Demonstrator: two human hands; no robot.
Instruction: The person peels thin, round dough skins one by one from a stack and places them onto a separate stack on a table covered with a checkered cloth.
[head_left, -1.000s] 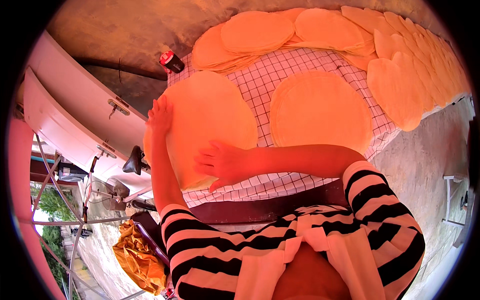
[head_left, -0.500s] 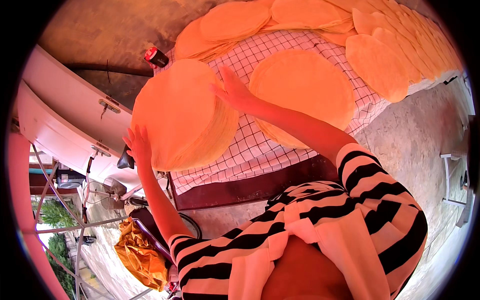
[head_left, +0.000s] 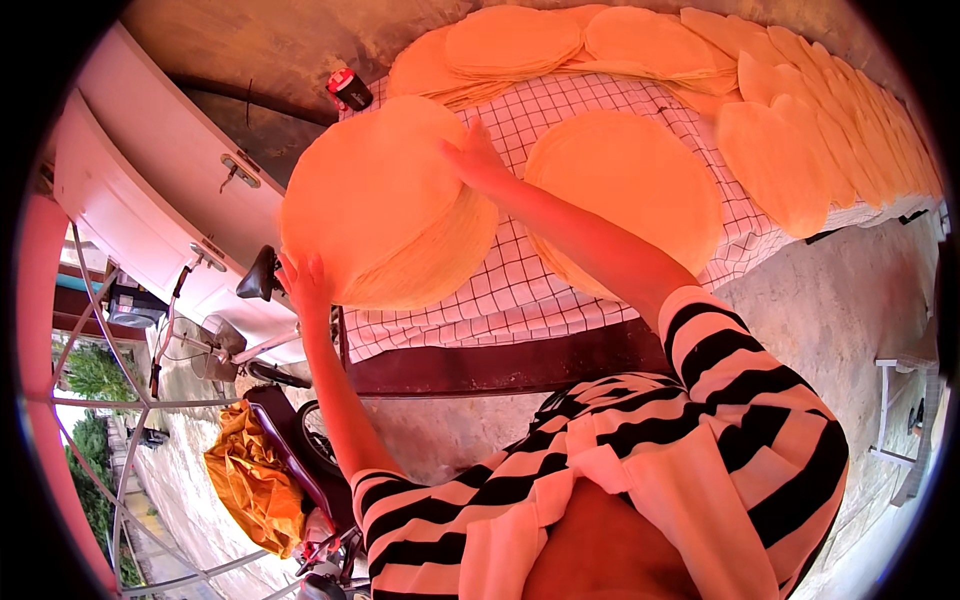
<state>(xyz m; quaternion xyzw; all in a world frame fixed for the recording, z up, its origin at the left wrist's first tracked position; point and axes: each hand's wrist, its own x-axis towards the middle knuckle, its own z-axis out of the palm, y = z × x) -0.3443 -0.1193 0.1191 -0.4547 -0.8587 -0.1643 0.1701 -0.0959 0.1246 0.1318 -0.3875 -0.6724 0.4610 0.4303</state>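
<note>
On the checked cloth (head_left: pixel 560 325) stands a tall stack of thin round sheets that look like flatbreads (head_left: pixel 370 190). Its upper sheets sit askew over the lower ones, with a fold line along the near side. My left hand (head_left: pixel 308 287) grips the near left edge, thumb by the rim. Across the stack, my right hand (head_left: pixel 474 160) holds the right edge, thumb over the top and fingers along the side; the fingertips are partly hidden. A lower round stack (head_left: pixel 625 190) lies to the right, beneath my right forearm.
More round sheets (head_left: pixel 515 42) lie in piles along the far edge, and overlapping ones (head_left: pixel 790 150) cover the right end. A dark cup with a red top (head_left: pixel 350 90) stands at the far left corner. Left are a white door (head_left: pixel 180 170), a bicycle saddle (head_left: pixel 260 275) and an orange cover (head_left: pixel 250 480).
The view has shifted, so the table sits further right. The upper sheets of the left stack now lie skewed on the lower ones. My left hand has closed in on the stack's edge.
</note>
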